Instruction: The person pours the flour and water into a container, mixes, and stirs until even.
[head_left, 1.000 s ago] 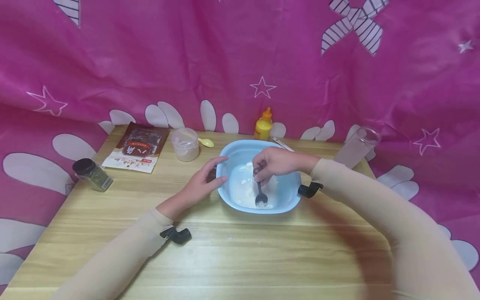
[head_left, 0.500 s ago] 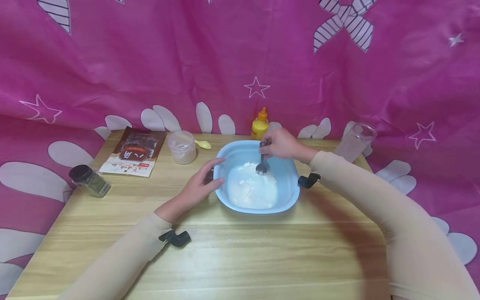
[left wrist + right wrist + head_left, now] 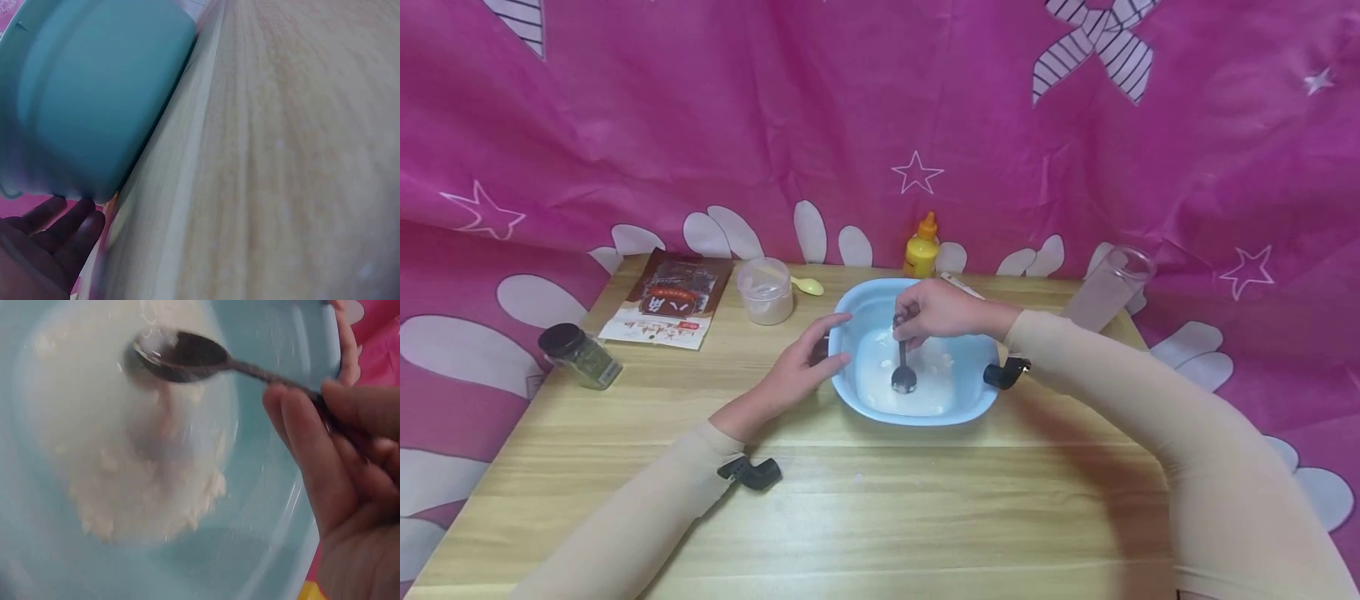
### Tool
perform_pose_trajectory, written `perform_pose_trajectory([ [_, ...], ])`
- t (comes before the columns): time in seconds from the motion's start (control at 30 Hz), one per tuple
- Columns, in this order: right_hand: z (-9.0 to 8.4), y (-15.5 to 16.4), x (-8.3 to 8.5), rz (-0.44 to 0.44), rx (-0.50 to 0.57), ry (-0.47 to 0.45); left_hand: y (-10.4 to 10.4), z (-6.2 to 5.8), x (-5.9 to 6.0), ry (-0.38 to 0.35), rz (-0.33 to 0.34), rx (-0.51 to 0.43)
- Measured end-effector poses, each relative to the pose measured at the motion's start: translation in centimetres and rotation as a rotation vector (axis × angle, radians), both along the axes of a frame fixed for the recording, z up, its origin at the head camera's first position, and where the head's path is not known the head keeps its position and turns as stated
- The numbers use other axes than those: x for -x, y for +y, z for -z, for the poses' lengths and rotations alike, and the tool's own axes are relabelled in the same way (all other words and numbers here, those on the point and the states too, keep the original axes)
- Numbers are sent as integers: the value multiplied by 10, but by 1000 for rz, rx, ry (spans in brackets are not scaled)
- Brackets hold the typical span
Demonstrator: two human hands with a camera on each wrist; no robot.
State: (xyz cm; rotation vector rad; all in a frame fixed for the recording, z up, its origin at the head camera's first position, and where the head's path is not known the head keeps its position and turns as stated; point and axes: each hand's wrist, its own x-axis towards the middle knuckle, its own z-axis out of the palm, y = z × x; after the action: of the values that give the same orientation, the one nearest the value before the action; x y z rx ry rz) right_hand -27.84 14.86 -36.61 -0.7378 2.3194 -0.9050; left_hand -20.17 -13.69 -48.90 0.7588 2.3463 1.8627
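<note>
A light blue plastic basin (image 3: 917,419) stands on the wooden table, with milky white liquid and pale lumps (image 3: 106,519) at its bottom. My right hand (image 3: 938,312) pinches the handle of a dark metal spoon (image 3: 903,379) over the basin. The right wrist view shows wet white matter in the spoon's bowl (image 3: 200,353), close over the liquid. On the basin's left side, my left hand (image 3: 793,371) rests with index finger and thumb spread along the rim. Its other fingers (image 3: 78,231) reach fairly straight against the outer wall in the left wrist view.
Left of the basin are a lidded spice jar (image 3: 582,357), a brown and white packet (image 3: 670,300), a clear tub of pale powder (image 3: 765,292) and a yellow spoon (image 3: 808,286). A yellow squeeze bottle (image 3: 921,250) stands behind; a tall cloudy cup (image 3: 1105,292) is at right.
The spoon goes from the basin's near side to its far side, lifted, then back toward the middle left, lower. My left hand stays at the rim.
</note>
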Motion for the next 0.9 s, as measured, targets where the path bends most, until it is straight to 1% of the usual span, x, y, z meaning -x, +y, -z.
perform_pose_trajectory([
  [0.2,1,7,14,230,-17,161,0,0,0,-8,5,-4],
  [0.27,1,8,16,282,-6,183,1,-1,-1,-8,7,-7],
  [0.33,2,7,16,305,32,167,1,-1,-1,-9,9,-9],
  [0.4,3,4,13,296,78,120,1,-1,-1,-10,13,-11],
  [0.43,3,3,12,277,91,99,1,-1,-1,-9,14,-11],
  [0.53,2,0,6,202,87,67,0,-1,-1,-2,14,-14],
  [0.67,-2,0,2,144,5,138,-1,-2,-1,7,9,-12],
  [0.73,-4,2,1,118,-22,154,-1,-2,-1,7,10,-11],
  [0.8,-5,2,-2,70,-30,116,-2,-2,-1,7,10,-11],
  [0.9,-4,-2,-8,-30,-19,13,-2,-1,-1,7,8,-11],
])
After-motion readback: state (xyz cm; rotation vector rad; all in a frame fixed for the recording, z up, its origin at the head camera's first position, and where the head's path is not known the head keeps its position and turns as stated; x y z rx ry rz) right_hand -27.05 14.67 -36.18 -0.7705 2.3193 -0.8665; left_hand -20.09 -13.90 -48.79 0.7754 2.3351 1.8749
